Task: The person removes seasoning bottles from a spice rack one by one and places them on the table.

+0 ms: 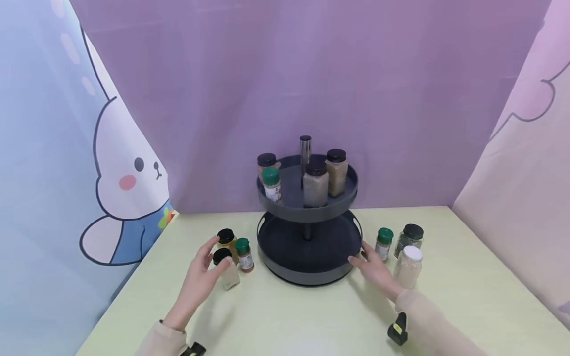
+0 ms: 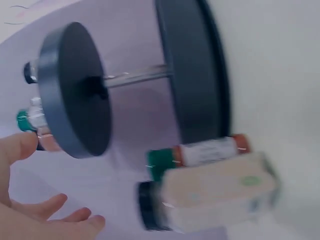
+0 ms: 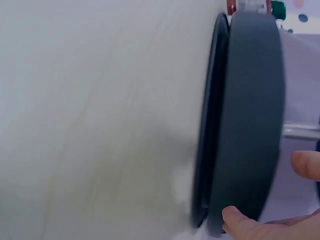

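My left hand (image 1: 202, 274) reaches with thumb and fingers spread over a glass jar (image 1: 229, 276) with a black lid and pale contents. The left wrist view shows the fingers apart from that jar (image 2: 217, 192). Beside it stand a green-capped spice bottle (image 1: 245, 256) and another black-lidded jar (image 1: 226, 238), partly hidden. A dark two-tier turntable rack (image 1: 307, 278) stands in the middle. At its lower tray's right side is my right hand (image 1: 376, 271), thumb above the rim and a fingertip (image 3: 232, 216) against or close to the outer wall.
On the upper tray (image 1: 307, 214) stand several jars, among them a green-capped bottle (image 1: 271, 185) and a black-lidded jar (image 1: 315, 187). Right of the rack are a green-capped bottle (image 1: 383, 243), a dark-lidded jar (image 1: 409, 237) and a white-lidded jar (image 1: 407, 267). Behind hangs a purple curtain (image 1: 311, 74).
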### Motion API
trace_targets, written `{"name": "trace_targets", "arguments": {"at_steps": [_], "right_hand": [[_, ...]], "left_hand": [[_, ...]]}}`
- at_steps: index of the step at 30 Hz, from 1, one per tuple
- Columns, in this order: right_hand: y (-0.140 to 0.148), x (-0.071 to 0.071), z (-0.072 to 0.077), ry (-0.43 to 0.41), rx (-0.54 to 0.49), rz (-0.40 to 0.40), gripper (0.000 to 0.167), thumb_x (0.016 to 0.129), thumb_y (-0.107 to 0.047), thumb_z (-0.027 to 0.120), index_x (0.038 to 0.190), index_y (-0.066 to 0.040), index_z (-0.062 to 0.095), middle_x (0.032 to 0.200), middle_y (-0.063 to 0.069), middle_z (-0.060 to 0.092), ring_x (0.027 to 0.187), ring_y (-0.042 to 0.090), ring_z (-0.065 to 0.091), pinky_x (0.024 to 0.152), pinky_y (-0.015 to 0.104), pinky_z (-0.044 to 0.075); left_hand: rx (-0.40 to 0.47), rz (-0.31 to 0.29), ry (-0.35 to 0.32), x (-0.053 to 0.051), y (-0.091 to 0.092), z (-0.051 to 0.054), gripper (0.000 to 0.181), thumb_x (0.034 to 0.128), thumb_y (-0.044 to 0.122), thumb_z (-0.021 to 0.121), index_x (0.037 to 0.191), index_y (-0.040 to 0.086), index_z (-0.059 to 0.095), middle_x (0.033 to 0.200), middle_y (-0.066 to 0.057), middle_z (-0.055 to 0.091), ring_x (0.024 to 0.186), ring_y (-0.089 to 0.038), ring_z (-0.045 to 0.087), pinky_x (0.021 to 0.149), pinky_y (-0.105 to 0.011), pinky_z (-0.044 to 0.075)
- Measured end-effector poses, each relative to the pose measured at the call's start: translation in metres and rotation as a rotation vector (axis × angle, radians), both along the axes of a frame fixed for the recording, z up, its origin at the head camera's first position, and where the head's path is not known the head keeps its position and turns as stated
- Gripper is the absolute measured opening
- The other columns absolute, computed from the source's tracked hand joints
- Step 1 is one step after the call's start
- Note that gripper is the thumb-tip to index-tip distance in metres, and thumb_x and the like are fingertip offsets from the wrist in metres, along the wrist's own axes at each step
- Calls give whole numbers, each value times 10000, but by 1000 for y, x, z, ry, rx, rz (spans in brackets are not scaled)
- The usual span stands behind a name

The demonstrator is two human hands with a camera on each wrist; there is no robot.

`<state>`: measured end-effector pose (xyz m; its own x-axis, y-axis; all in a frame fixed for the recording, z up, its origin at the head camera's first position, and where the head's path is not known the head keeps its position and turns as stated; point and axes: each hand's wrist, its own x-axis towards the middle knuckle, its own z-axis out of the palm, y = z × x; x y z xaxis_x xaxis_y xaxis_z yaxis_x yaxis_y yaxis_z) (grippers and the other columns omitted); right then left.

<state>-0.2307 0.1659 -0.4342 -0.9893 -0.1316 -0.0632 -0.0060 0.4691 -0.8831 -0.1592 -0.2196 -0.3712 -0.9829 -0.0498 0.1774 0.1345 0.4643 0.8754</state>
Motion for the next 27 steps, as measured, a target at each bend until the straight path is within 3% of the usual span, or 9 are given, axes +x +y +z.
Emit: {"name": "trace_targets", "arguments": {"at_steps": [4,7,11,14,17,20,27], "right_hand": [[3,14,20,48,56,27,704,926,-238,517,1427,80,139,1460,313,168,1340,451,187,1073,521,286],[4,24,37,123,58,56,673,919,-201,532,1410,99,184,1452,309,203,1340,436,209,1070,496,306],[3,36,61,234,34,84,625,916,-142,533,1387,129,223,1431,313,257,1320,430,267,1052,484,334],[2,42,76,279,2,111,621,921,-146,530,1397,109,225,1437,294,270,1324,413,279,1051,469,335],[1,45,88,319,-18,138,631,921,-159,537,1406,92,222,1444,276,274,1329,396,284,1049,445,336],[0,46,98,331,-24,148,643,917,-164,546,1415,74,216,1451,256,278,1334,377,289,1047,419,336],[2,41,117,340,-8,155,660,915,-165,551,1426,57,199,1460,241,272,1340,369,285,1050,433,339]], "left_hand": [[89,-40,23,-9,9,23,636,917,290,551,1446,104,251,1511,-88,223,1387,-270,219,1129,-362,239],[132,-70,23,-21,16,42,642,914,372,534,1446,136,264,1502,-41,262,1379,-213,255,1119,-346,269],[141,-106,9,-51,28,65,625,912,421,513,1437,162,293,1479,-28,319,1355,-199,305,1116,-395,273],[138,-125,-21,-78,35,77,604,920,419,496,1436,173,300,1474,-35,323,1350,-210,304,1117,-428,260],[151,-150,-61,-100,41,82,615,929,398,477,1451,157,259,1496,-40,274,1371,-217,256,1129,-434,228],[179,-169,-89,-115,47,83,627,940,341,468,1463,112,208,1513,-62,226,1387,-225,215,1141,-418,200],[294,-145,-57,-135,65,77,563,936,209,477,1439,64,270,1463,-112,328,1349,-211,302,1118,-370,268]]}}
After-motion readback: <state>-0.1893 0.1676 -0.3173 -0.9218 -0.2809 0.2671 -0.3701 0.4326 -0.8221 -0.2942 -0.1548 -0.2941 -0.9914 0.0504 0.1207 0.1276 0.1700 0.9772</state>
